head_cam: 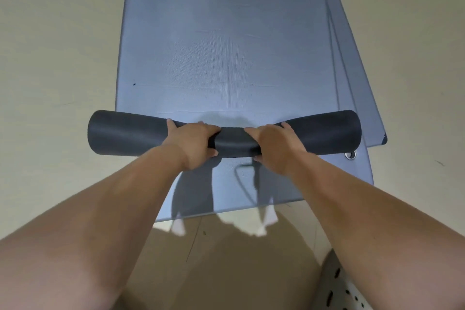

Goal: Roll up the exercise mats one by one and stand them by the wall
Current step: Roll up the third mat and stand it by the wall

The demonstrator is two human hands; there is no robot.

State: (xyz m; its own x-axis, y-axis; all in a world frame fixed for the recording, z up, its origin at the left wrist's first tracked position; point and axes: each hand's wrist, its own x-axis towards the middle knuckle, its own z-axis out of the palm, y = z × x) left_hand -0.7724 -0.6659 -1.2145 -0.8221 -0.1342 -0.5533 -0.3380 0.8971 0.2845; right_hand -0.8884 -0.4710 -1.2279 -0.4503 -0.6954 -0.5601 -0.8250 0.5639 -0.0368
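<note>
1. The pale floor (50, 58) lies left of the left hand (193, 145).
2. The dark roll (125, 132), the wound-up near end of the top exercise mat, lies crosswise, and its left end sticks out well past the left hand's outer side.
3. The left hand clasps the roll near its middle, with the fingers curled over the top and the thumb tucked against the near side.
4. Between the 2 hands, a short stretch of the roll shows, squeezed narrower than its ends.
5. The right hand (273, 147) grips the roll the same way, close beside the left hand, and the roll's right end reaches out past it.
6. Beyond the fingertips of both hands, the unrolled part (214, 58) of the same mat lies flat, running away from the person.
7. Under both wrists, a second mat (226, 184) lies flat.
8. Just right of the right wrist, a metal eyelet (350, 155) sits in this lower mat's corner.
9. Farther right of the right hand, another mat edge (363, 100) peeks out from the stack.
</note>
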